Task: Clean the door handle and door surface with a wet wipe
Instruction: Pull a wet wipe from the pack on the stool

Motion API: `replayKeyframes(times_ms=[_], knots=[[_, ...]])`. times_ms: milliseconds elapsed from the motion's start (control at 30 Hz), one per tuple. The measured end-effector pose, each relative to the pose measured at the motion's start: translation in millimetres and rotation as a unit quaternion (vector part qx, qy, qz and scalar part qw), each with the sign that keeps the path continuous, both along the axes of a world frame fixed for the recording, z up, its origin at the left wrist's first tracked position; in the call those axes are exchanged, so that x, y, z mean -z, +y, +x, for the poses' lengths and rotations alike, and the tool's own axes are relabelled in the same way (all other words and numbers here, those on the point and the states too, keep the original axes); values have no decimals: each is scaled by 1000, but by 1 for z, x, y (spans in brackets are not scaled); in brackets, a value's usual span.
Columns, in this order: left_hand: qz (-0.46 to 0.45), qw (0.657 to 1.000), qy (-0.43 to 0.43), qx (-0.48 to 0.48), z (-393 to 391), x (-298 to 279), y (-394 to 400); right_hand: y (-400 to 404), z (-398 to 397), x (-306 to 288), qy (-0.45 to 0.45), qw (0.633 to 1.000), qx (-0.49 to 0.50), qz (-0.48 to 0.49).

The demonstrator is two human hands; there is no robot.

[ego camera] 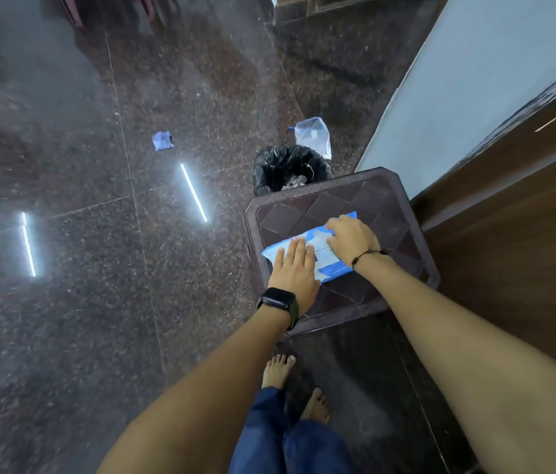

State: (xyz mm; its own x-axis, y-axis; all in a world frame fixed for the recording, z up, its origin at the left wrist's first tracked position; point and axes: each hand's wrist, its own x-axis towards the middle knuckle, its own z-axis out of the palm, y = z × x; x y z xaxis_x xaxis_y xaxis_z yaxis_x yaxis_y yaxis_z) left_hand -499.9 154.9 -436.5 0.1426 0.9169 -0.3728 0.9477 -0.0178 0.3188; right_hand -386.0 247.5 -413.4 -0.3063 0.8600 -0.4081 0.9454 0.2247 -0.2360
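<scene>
A blue and white wet wipe pack (329,260) lies flat on a dark brown plastic stool (386,200). My left hand (295,271), with a black watch on the wrist, presses flat on the pack's near left part, fingers together. My right hand (350,237), with a thin black bracelet, rests on the pack's middle with fingers curled at its label flap. Whether a wipe is pinched cannot be seen. The brown wooden door (522,213) stands at the right edge; its handle is out of view.
A black-lined waste bin (287,169) with crumpled paper stands just beyond the stool, a clear plastic bag (314,135) behind it. A crumpled blue wrapper (162,141) lies on the speckled dark floor. A pale wall (475,80) is at the right. My bare feet are below the stool.
</scene>
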Motion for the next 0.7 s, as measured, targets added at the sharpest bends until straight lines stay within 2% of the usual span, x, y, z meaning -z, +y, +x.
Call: replayKeyframes(times_ms=[200,433,700], knots=[[4,1000,8,11,2,2,12,2,-3,2,0,999,-23,32],[-14,1000,2,-18,8,-7,14,0,2,-23,135,990,15,24],[13,995,-41,-88,12,-24,15,-5,7,-48,229,971,70,22]])
